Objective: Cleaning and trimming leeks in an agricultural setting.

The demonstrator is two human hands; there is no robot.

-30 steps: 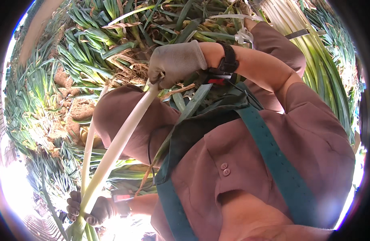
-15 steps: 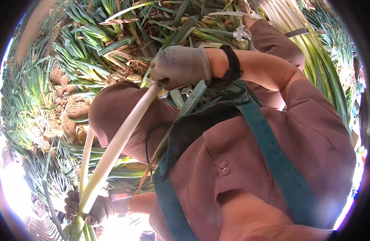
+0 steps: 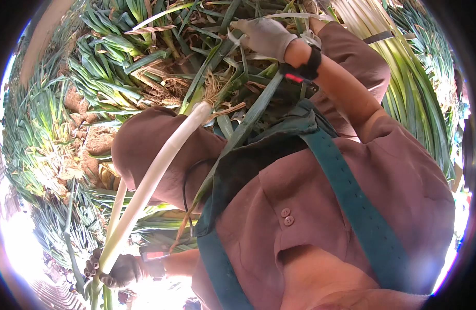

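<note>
A thick white leek (image 3: 155, 173) slants across my left side, its pale end up near the waste and its green part low. Down at the lower left my gloved left hand (image 3: 119, 271) is closed round the leek where white turns green. A thinner pale stalk (image 3: 115, 209) runs beside it, reaching down to the same hand. My gloved right hand (image 3: 263, 39) is off the leek, over the leafy heap, with its fingers stretched out. Leaf strips lie close to those fingertips. Stringy roots (image 3: 213, 90) show just beyond the leek's pale end.
A heap of green leaves and leeks (image 3: 114, 51) covers the ground ahead and left. Clods of soil (image 3: 98, 139) lie at its left. A large tied bundle of leeks (image 3: 403, 77) stands at the right. A long leaf (image 3: 253, 119) rests against my dark apron (image 3: 279, 137).
My right hand has left the leek's pale end and moved up and right over the heap. The root tuft now shows. My left hand keeps its hold almost in place.
</note>
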